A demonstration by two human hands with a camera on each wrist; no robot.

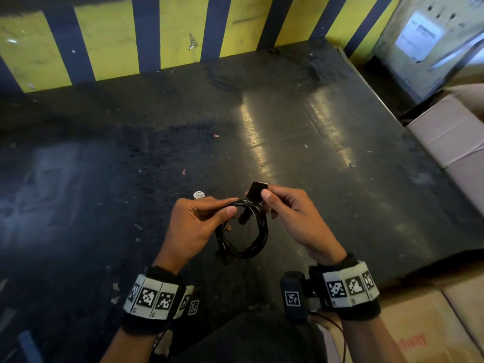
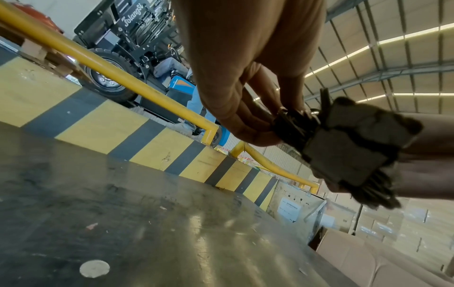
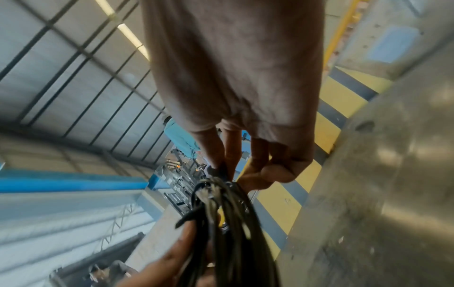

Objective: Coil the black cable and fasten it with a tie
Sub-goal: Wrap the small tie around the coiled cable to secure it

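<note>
Head cam: left hand (image 1: 195, 226) pinches top-left of the coiled black cable (image 1: 243, 231), held above the dark table (image 1: 104, 179). Right hand (image 1: 293, 216) pinches the tie (image 1: 258, 191) at coil top, flap pointing away.
L wrist: strap wraps the bundle.
R wrist: blurry, prob. same pinch.

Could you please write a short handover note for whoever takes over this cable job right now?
Left hand: pinches the coiled black cable at its top, above the dark table.
Right hand: fingers pinch the black tie, a flat strap at the top of the coil.
Done: cable is coiled into a loop.
Left: wrap the tie round the strands and close it; it looks not yet fastened.
</note>
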